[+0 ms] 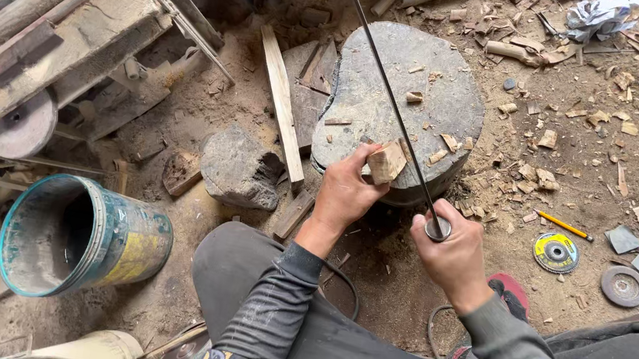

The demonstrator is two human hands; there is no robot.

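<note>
My left hand [345, 194] grips a small pale wood block [387, 163] at the near edge of a round grey chopping stump [404, 90]. My right hand [456, 254] is closed around the metal-capped handle of a long thin dark blade [384, 78], which slants up and away over the stump toward the top of the view. The blade passes just to the right of the block. Wood chips lie scattered on the stump top.
A teal and yellow bucket [80, 239] lies at the left beside a dark rock [239, 166]. A wooden slat [282, 104] leans by the stump. A yellow pencil [564, 226] and grinding discs [556, 252] lie on the dirt floor at the right, amid wood scraps.
</note>
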